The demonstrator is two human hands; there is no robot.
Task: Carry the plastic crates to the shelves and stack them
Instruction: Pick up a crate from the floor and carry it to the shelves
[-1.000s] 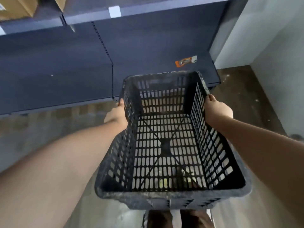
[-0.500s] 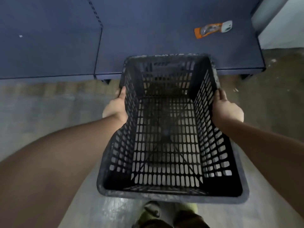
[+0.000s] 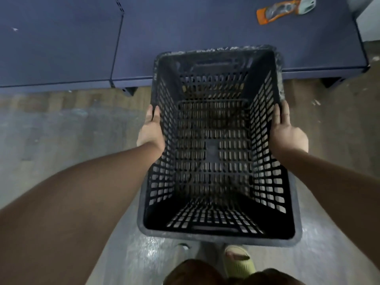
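A black slotted plastic crate (image 3: 213,229) with nothing in it hangs in the air in front of me. My left hand (image 3: 151,130) grips its left wall just below the rim. On the opposite wall my right hand (image 3: 286,132) grips it the same way. The crate's far end reaches over the front edge of a low dark blue shelf board (image 3: 185,27). No other crate is in view.
An orange and white packet (image 3: 283,9) lies on the shelf at the far right. A white wall (image 3: 370,21) closes the shelf's right end. Grey concrete floor (image 3: 61,130) spreads to the left. My foot in a green slipper (image 3: 238,260) shows below the crate.
I have stepped closer to the low shelf and look more steeply down. The crate has moved forward over the shelf's front edge. Both hands keep their hold.
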